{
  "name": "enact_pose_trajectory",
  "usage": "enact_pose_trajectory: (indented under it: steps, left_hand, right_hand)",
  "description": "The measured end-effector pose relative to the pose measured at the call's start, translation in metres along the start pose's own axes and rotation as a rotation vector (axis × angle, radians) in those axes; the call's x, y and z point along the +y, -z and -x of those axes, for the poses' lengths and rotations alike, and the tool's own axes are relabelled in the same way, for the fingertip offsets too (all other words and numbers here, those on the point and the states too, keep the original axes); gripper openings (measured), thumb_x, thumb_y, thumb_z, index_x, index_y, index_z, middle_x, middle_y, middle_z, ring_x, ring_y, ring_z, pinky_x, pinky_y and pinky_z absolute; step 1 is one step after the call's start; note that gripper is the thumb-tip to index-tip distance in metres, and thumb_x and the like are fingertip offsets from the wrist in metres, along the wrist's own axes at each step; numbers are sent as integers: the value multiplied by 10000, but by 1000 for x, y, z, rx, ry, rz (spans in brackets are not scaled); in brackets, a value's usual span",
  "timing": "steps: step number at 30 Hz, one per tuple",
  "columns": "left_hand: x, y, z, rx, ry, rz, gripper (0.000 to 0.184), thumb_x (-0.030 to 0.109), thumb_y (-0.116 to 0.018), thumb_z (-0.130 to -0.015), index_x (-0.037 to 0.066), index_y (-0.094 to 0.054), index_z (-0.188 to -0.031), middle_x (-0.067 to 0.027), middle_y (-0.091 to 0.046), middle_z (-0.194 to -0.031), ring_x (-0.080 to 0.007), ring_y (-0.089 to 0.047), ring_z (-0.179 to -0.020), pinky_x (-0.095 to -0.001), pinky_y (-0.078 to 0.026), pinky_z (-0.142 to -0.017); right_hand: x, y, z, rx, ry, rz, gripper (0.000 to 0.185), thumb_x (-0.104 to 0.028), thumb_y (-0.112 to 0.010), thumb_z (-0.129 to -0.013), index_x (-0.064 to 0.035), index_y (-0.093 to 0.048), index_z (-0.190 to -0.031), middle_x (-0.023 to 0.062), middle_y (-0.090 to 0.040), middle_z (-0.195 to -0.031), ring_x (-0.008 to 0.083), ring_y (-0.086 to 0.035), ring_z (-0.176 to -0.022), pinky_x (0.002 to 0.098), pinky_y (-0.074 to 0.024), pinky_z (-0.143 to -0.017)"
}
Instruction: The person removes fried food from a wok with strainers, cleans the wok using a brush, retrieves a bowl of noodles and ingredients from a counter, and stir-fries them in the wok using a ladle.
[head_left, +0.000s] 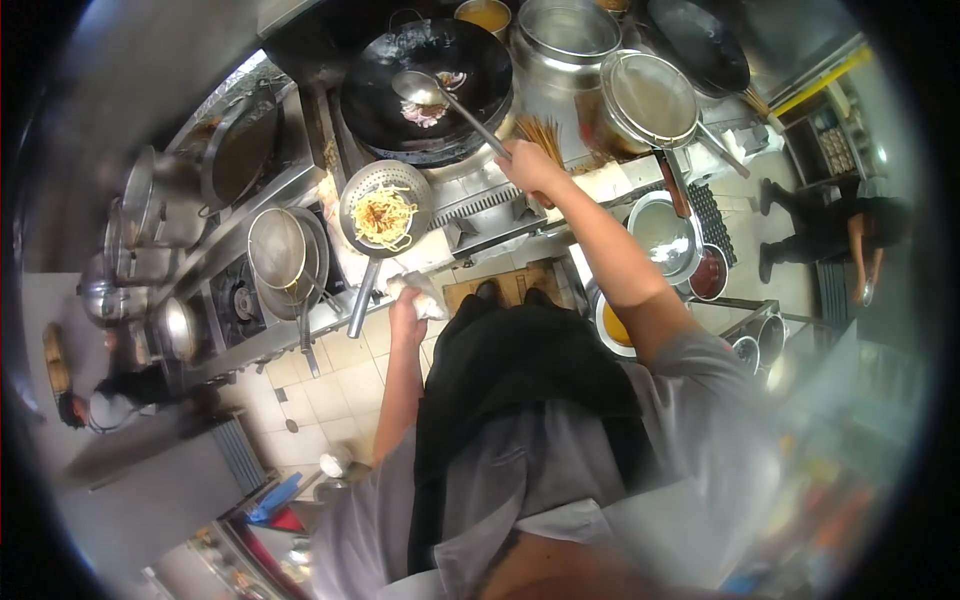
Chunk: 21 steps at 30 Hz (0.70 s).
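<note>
My right hand (532, 170) is wrapped round the long handle of a ladle (478, 124). The ladle's bowl is inside a big black wok (375, 110), over pinkish pieces of food (424, 116) that look like sliced meat or onion. My left hand (406, 316) grips a crumpled white cloth (428, 298) near the front edge of the stove. Just beyond that hand, a perforated strainer (425, 188) holds yellow noodles (384, 217) with brown bits on top. Its metal handle (366, 298) sticks out past the stove edge, to the left of my left hand.
A wire-mesh strainer (655, 98) rests on a pot at the right, beside a bamboo brush (541, 134). At the left, another sieve (276, 245) lies over a pan. Bowls of liquid (663, 240) and red sauce (709, 272) stand right. Another person (868, 225) stands far right.
</note>
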<state>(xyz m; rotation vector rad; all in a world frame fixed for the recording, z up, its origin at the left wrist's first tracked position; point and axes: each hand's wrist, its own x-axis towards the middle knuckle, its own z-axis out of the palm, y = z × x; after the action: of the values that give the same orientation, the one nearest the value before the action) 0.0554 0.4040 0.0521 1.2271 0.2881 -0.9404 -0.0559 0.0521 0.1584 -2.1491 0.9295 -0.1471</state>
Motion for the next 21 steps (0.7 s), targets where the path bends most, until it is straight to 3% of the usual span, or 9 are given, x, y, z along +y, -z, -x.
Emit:
enact_pose_trajectory:
  steps: [3, 6, 8, 9, 11, 14, 16, 18, 21]
  left_hand:
    - [9, -4, -11, 26, -15, -84, 250, 67, -606, -814, -44, -565, -1033, -110, -612, -853, -247, -644, -733, -363, -534, -648]
    - [22, 3, -27, -41, -1, -140, 413, 66, -649, -769, -105, -479, -1104, -180, -592, -969, -282, -641, -789, -378, -540, -668]
    - [25, 10, -44, -71, 23, -145, 429, 71, -652, -770, -110, -475, -1116, -174, -592, -964, -277, -636, -788, -378, -536, -667]
    - [23, 17, -48, -93, 48, -158, 445, 76, -655, -771, -115, -471, -1129, -168, -591, -958, -271, -631, -786, -377, -533, -666]
    - [25, 21, -47, -135, 81, -147, 440, 78, -656, -772, -111, -479, -1128, -160, -592, -953, -265, -630, -790, -375, -531, -662]
    - [27, 24, -53, -161, 112, -141, 374, 84, -647, -782, -86, -525, -1092, -133, -598, -942, -244, -631, -790, -365, -528, -659]
    - [29, 20, -55, -133, 117, -128, 326, 88, -636, -790, -61, -553, -1068, -118, -603, -940, -240, -635, -797, -360, -531, -670]
    - [31, 23, -56, -194, 132, -156, 332, 89, -630, -794, -63, -554, -1079, -119, -605, -946, -244, -639, -809, -363, -533, -687]
    - [33, 20, -59, -265, 118, -168, 349, 90, -619, -799, -67, -554, -1105, -125, -612, -959, -250, -644, -834, -369, -537, -718]
  right_hand:
    - [6, -10, -10, -29, -10, 64, 299, -224, -606, -901, 29, -648, -1056, 283, -669, -871, 433, -656, -859, 470, -524, -788]
    - [6, -36, -22, 174, 31, 105, 281, -216, -597, -904, 9, -650, -1066, 298, -660, -845, 452, -646, -846, 469, -528, -784]
    - [19, -60, -35, 336, 34, 181, 287, -210, -588, -913, 6, -632, -1097, 297, -655, -793, 431, -662, -713, 471, -546, -709]
    - [10, -58, -30, 329, 30, 189, 287, -210, -588, -913, 6, -632, -1097, 297, -655, -793, 431, -662, -713, 471, -546, -709]
    - [-31, -39, -9, 145, -117, 63, 308, -212, -578, -925, 22, -607, -1123, 270, -649, -728, 368, -653, -549, 450, -545, -577]
    - [-48, -32, 19, 85, -69, -5, 320, -218, -573, -932, 25, -594, -1140, 229, -639, -676, 303, -623, -448, 425, -515, -474]
    - [-53, -28, 23, 102, -45, 54, 314, -213, -562, -935, 29, -596, -1134, 220, -634, -659, 295, -628, -458, 411, -509, -463]
    - [-58, -25, 23, -1, -182, -13, 320, -222, -582, -914, 52, -619, -1076, 287, -658, -754, 408, -667, -610, 454, -564, -661]
    - [-41, -46, 6, 151, -183, 29, 304, -217, -573, -923, 49, -611, -1065, 287, -656, -767, 394, -672, -616, 460, -553, -616]
